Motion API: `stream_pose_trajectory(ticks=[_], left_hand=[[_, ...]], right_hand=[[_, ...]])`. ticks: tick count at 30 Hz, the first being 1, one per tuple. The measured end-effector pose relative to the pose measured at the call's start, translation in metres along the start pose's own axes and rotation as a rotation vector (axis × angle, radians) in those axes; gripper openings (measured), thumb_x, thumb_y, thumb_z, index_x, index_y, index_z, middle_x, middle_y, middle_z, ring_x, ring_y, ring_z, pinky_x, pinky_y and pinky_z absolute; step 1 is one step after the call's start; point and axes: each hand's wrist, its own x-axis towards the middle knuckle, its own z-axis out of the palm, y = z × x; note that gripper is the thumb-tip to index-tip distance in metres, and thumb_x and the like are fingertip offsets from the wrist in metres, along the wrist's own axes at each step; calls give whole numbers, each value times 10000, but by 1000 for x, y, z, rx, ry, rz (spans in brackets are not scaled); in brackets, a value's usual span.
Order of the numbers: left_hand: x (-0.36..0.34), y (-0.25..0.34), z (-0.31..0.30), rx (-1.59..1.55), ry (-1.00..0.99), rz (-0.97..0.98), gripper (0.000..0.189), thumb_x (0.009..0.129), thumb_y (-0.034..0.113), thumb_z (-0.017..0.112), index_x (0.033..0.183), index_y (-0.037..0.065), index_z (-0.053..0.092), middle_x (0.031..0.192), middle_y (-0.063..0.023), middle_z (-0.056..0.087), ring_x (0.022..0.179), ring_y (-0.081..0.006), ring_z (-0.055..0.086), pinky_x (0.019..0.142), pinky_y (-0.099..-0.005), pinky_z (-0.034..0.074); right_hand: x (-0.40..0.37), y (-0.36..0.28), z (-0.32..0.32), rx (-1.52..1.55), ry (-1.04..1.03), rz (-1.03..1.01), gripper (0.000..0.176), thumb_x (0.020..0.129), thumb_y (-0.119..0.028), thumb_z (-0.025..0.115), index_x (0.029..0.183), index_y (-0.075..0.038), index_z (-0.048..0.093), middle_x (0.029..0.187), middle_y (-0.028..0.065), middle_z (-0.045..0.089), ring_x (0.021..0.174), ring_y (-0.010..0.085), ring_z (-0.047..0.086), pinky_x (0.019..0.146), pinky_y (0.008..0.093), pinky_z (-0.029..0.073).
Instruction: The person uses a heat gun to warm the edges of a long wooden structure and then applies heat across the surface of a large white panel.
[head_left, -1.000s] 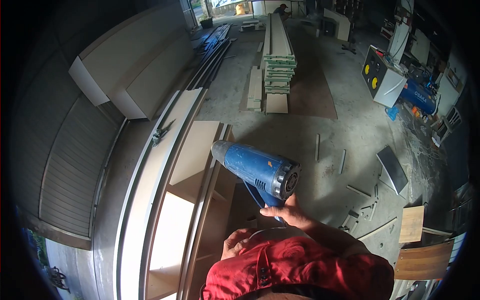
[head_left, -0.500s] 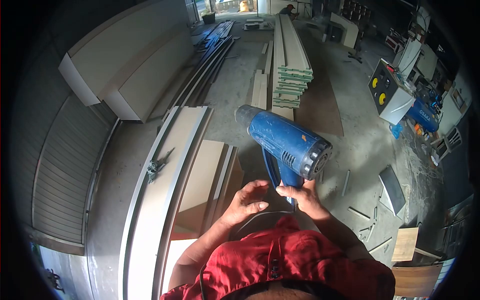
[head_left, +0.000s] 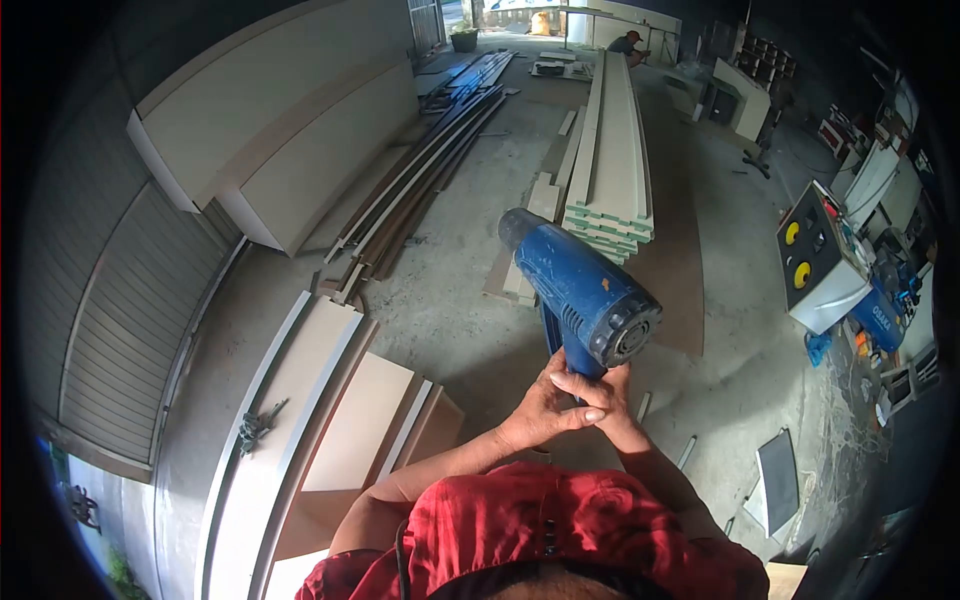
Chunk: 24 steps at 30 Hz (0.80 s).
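A blue heat gun is held up in front of me, its dark nozzle toward the upper left and its vented rear end toward me. My right hand is wrapped round the lower handle. Against the same handle, from the other side, my left hand is closed, its thumb crossing near the right one. The bottom of the grip is hidden by my fingers. To the left lies a long pale panel with grey edge strips, and a small drill-like tool rests on it.
Ahead stands a stack of long boards with green-edged ends. Long dark strips lie on the floor at left, near large cabinet-like boxes. At right are a speaker-like box and a blue compressor. A person crouches far back.
My left hand has moved right and closed on the heat gun's handle; before, it was open beside it. The view has shifted, so the panels sit lower and further left.
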Motion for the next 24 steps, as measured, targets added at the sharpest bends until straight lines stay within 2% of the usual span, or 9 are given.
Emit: stream_pose_trajectory(ticks=[2, 7, 10, 13, 14, 15, 20, 21, 24], left_hand=[[38, -13, -5, 99, 23, 100, 978, 688, 364, 790, 1386, -2, 210, 1289, -136, 399, 1205, -242, 404, 982, -375, 379], [95, -9, -26, 116, 108, 44, 1008, 650, 390, 809, 1371, -10, 229, 1273, -161, 410, 1210, -261, 401, 1000, -397, 363], [125, -29, -55, 168, 145, 85, 1005, 636, 412, 812, 1351, -20, 253, 1253, -171, 428, 1206, -268, 408, 997, -398, 368], [158, -35, -88, 244, 129, 88, 1041, 649, 370, 808, 1393, 9, 175, 1329, -126, 356, 1262, -246, 337, 1044, -376, 296], [169, -34, -98, 247, 194, 143, 1061, 620, 455, 797, 1373, -11, 211, 1277, -160, 399, 1231, -278, 374, 1019, -399, 327], [180, -33, -111, 250, 261, 199, 1093, 592, 540, 787, 1353, -30, 248, 1226, -193, 442, 1200, -310, 411, 994, -421, 358], [239, -25, -204, 286, 433, 338, 1065, 576, 556, 771, 1339, -17, 297, 1198, -184, 466, 1156, -316, 428, 990, -424, 335], [251, -15, -225, 288, 461, 360, 1045, 575, 546, 770, 1333, -11, 316, 1184, -177, 476, 1134, -313, 435, 986, -423, 329], [274, 17, -287, 319, 546, 346, 1023, 572, 534, 770, 1326, -2, 335, 1164, -170, 488, 1093, -312, 447, 982, -428, 324]], right_hand=[[33, 1, -16, -7, -25, 9, 260, 659, -110, 780, 852, -10, 638, 797, 28, 628, 754, 125, 600, 690, 282, 480], [93, 35, -34, 101, 41, -24, 298, 653, -34, 751, 913, 22, 617, 865, 47, 624, 762, 132, 597, 707, 285, 491], [128, 60, -41, 100, -21, -20, 327, 656, -17, 739, 949, 31, 602, 883, 54, 621, 767, 132, 592, 730, 287, 490], [174, 89, -39, 111, -34, -30, 360, 635, -11, 748, 958, 25, 592, 864, 47, 613, 764, 134, 584, 722, 291, 488], [189, 99, -37, 126, -41, -22, 361, 629, -8, 748, 951, 21, 589, 851, 44, 610, 760, 135, 582, 714, 292, 487], [205, 107, -32, 120, -52, -18, 361, 629, -8, 748, 951, 21, 589, 851, 44, 610, 760, 135, 582, 714, 292, 487], [310, 151, 17, 96, -181, -92, 408, 654, 36, 654, 1041, 30, 524, 879, 88, 568, 756, 176, 598, 651, 334, 528], [332, 145, 44, 194, -38, -31, 309, 623, 5, 736, 890, 14, 582, 790, 54, 603, 741, 145, 582, 696, 284, 488], [389, 165, 88, 197, -124, 15, 330, 632, 17, 727, 920, 19, 566, 804, 59, 596, 718, 155, 585, 672, 291, 498]])
